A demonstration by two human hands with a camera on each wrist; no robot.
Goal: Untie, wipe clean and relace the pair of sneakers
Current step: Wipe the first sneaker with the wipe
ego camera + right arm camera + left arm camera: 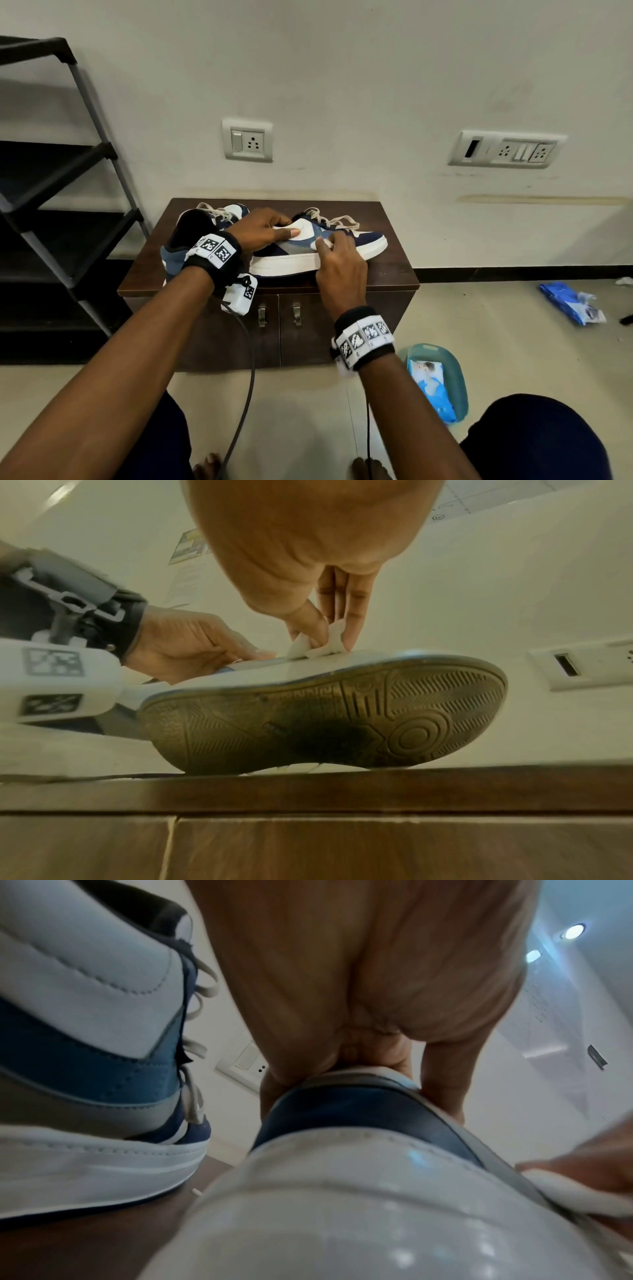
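Wipe step was underway: left hand (263, 230) gripped the near sneaker (310, 251) at its collar on the cabinet (394, 274), right hand (337, 260) pinched a wipe (325, 642) against its side (laces looked loose), next likely working toeward.

The left hand (262, 230) covered the collar of the near sneaker (342, 251), and its wrist hid much of the far sneaker (186, 240) behind. Only a corner of the white wipe (324, 244) showed past the right hand (339, 265); it was perhaps folded. The laces (337, 219) were too tangled to read. The blue packet (433, 385) in the basin (457, 373) was cut by the right forearm.
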